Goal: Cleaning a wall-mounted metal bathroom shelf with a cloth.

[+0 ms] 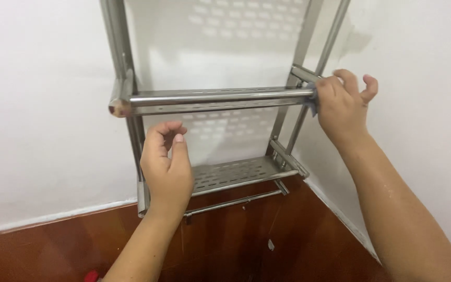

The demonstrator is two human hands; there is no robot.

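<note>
Room corner, viewed from above. Two white walls meet here: the left wall (37, 104) is smooth and evenly lit; the right wall (424, 68) shows a faint greyish patch (358, 42) high up, near the corner. Floor (246, 245) is glossy reddish-brown, wood-look, with soft reflections. A pale skirting strip (53, 215) runs along the base of the left wall; a similar light edge (340, 214) follows the right wall. Small red object (91, 275) on the floor at the bottom edge, kind unclear. Light diffuse, soft shadows only.
</note>
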